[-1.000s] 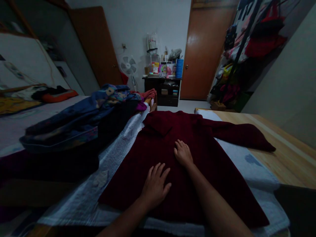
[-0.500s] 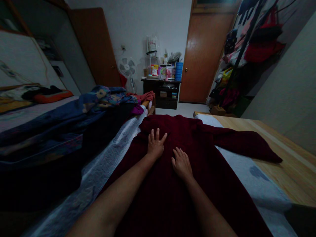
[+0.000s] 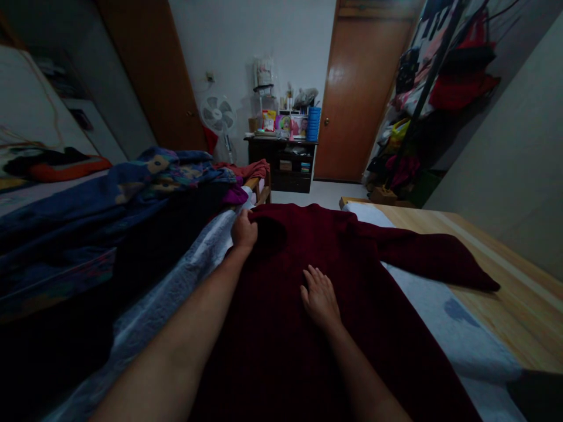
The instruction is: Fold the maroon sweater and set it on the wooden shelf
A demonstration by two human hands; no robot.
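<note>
A person's left hand (image 3: 244, 231) gripped the far left corner of a maroon garment (image 3: 281, 334), fingers curled closed on the fabric, while the right hand (image 3: 322, 298) lay palm down on the middle of the garment, fingers extended, the two hands apart. The garment was spread over a white cloth (image 3: 448, 328), with one sleeve (image 3: 422, 255) stretched out to its right across a pale wooden surface (image 3: 497, 264). Left of the garment were heaped a blue patterned fabric (image 3: 127, 184) and a black cloth (image 3: 88, 305). Beyond the garment's far edge stood a dark cabinet (image 3: 297, 185), a white fan (image 3: 219, 114) and a brown door (image 3: 345, 99); a red bag (image 3: 464, 88) hung past the garment to the right, among other items.
</note>
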